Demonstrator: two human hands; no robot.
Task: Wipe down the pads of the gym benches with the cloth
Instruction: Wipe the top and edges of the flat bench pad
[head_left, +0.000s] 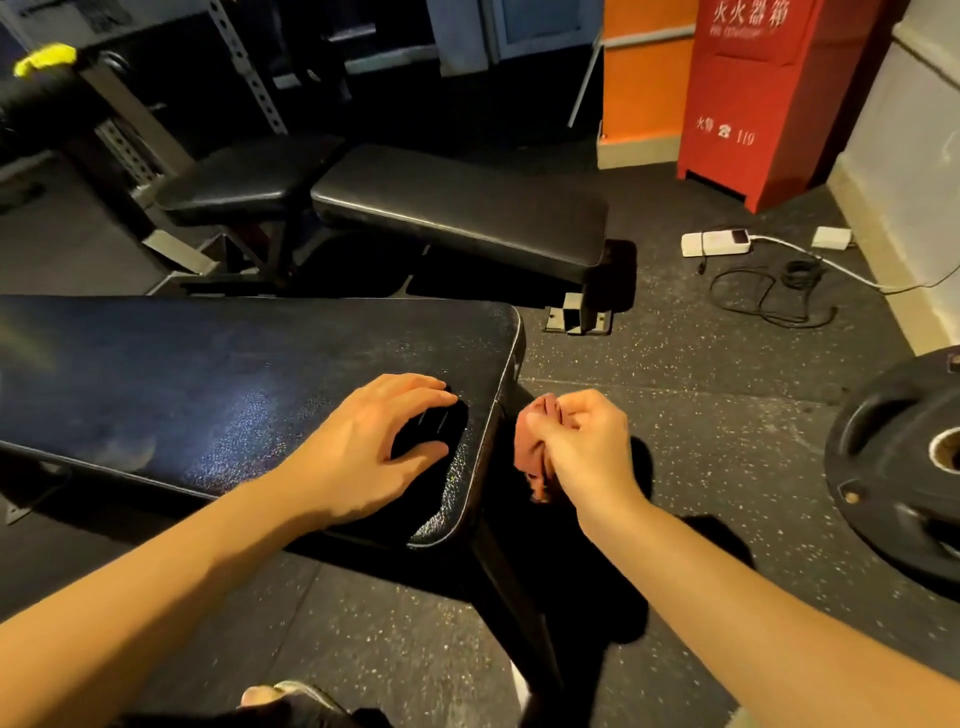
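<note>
- At the bottom edge a toe in a sandal shows on the speckled floor; both bare forearms reach forward from here.
- The left hand rests on the near bench pad, close to its right end; the fingers are spread and arched, the tips and thumb touching the black surface, holding nothing.
- The right hand hangs just off the right end of that pad, over the floor; its fingers are curled tight round a bunched reddish cloth, which sticks out from the fist toward the pad's edge; whether the cloth touches the edge I cannot tell.
- The near bench pad is black and textured, with a shine under the left hand; a dark leg slants down from beneath its right end.
- To the right a black weight plate lies on the floor, partly cut off by the frame's edge.
- Beyond the near pad stands a second bench, its long pad lying flat and a shorter seat pad just beside it on the left; both are black.
- Farther right a white power strip lies on the floor with a loose black cable near it.
- At the back a red box with white lettering stands beside an orange wall; at the back left a metal upright with holes rises, blurred.
</note>
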